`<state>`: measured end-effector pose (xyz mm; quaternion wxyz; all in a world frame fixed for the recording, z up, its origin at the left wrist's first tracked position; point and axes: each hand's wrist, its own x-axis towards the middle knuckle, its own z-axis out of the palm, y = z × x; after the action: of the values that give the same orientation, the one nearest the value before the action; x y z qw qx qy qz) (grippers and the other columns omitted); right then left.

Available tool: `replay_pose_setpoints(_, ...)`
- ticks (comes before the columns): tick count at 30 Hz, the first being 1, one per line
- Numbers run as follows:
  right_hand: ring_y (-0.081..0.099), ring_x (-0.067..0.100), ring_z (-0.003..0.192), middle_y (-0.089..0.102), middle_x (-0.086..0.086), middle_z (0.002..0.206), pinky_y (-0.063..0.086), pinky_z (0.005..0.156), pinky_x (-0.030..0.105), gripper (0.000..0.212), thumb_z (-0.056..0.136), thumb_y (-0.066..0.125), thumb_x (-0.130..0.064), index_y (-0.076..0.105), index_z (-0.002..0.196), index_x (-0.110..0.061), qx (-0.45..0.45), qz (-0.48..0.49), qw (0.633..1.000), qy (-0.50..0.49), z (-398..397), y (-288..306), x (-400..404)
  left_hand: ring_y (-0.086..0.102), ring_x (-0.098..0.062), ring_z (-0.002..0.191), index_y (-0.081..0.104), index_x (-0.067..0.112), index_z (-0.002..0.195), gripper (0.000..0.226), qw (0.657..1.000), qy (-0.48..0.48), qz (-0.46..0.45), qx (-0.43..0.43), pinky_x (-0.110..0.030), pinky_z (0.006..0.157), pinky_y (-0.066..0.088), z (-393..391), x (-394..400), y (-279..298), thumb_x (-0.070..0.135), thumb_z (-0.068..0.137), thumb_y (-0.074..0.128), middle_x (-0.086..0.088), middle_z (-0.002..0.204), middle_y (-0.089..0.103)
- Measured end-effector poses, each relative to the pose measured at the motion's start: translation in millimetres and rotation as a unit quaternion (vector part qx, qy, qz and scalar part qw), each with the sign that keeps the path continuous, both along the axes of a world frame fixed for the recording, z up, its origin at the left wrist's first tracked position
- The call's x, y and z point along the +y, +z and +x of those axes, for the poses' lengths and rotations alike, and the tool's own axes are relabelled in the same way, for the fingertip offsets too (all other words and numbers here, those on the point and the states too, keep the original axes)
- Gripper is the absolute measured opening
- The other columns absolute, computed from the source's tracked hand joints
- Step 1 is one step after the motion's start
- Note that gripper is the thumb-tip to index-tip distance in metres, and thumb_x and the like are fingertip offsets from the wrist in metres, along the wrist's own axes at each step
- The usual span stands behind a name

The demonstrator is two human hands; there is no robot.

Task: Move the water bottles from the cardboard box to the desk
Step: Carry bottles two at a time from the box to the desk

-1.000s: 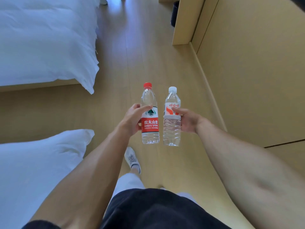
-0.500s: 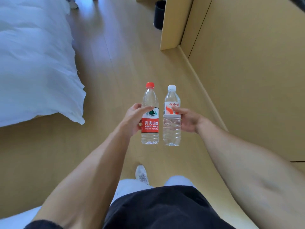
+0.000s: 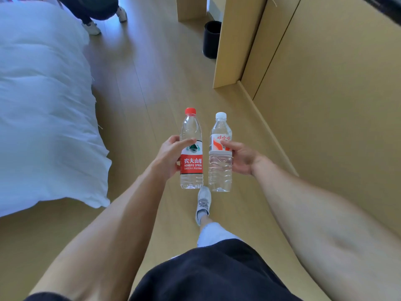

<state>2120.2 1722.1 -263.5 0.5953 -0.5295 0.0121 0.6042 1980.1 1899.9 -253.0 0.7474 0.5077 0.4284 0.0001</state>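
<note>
Red-capped bottle (image 3: 191, 148): clear plastic, red and white label, held upright above the wooden floor (image 3: 152, 88), just beside the other bottle, the two nearly touching at their lower halves.
White-capped bottle (image 3: 220, 155): clear plastic with a ribbed lower half and a white and orange label, also upright, on the right of the pair.
Left hand (image 3: 168, 157): wrapped around the red-capped bottle at label height, thumb laid across the front of the label and fingers curled behind.
Right hand (image 3: 242, 158): gripped the white-capped bottle at its middle, thumb on the label's front and fingers behind it.
Where the bottles were: both in the air in front of the person's body, over the floor; neither the cardboard box nor the bench could be made out.
Person: bare forearms stretched forward, dark shorts at the bottom of the view, one foot in a light grey sneaker (image 3: 203, 202) stepped forward directly under the bottles.
Bed (image 3: 43, 116): white duvet hung over its edge on the left, well apart from the bottles.
Wall panel (image 3: 325, 94): tan wood, ran along the right side.
Black bin (image 3: 211, 39): stood on the floor at the far end, beside a wooden panel edge.
Another person (image 3: 93, 11): only legs and white shoes visible at the top left, near the bed's far corner.
</note>
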Motion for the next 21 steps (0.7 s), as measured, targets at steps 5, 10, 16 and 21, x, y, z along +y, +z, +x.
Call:
replay_pose_setpoints(5,0.061,0.027,0.091,0.064,0.013,0.101,0.036,0.112,0.053,0.035,0.091,0.06,-0.032,0.06,0.117,-0.008,0.022,0.006,1.0,0.0,81,-7,62,0.075,-0.024,0.08,0.06,0.019,0.113,0.038,1.0,-0.003,0.006,0.016,-0.042,0.073,0.063,76,58,1,0.03,0.082,0.08,-0.012,0.101,0.075)
replay_pose_setpoints(10,0.062,0.027,0.09,0.064,0.012,0.1,0.037,0.11,0.051,0.033,0.088,0.06,-0.034,0.063,0.108,-0.008,0.021,0.019,0.999,0.017,155,5,123,0.073,-0.026,0.085,0.058,0.019,0.113,0.038,1.0,0.007,0.007,0.018,-0.044,0.078,0.062,143,115,12,0.031,0.083,0.079,-0.012,0.103,0.074)
replay_pose_setpoints(16,0.061,0.027,0.091,0.063,0.013,0.102,0.04,0.106,0.049,0.036,0.09,0.059,-0.034,0.059,0.113,-0.008,0.023,0.016,0.999,0.035,217,10,197,0.073,-0.027,0.087,0.057,0.017,0.117,0.042,1.0,0.023,0.003,0.016,-0.046,0.079,0.062,200,184,17,0.031,0.084,0.08,-0.012,0.104,0.074)
replay_pose_setpoints(21,0.056,0.032,0.106,0.058,0.017,0.116,0.035,0.114,0.054,0.048,0.089,0.062,-0.032,0.054,0.129,-0.007,0.015,0.004,1.0,0.021,259,3,265,0.073,-0.024,0.082,0.057,0.018,0.117,0.043,1.0,0.018,0.006,0.017,-0.041,0.072,0.062,246,254,10,0.031,0.083,0.08,-0.012,0.103,0.074)
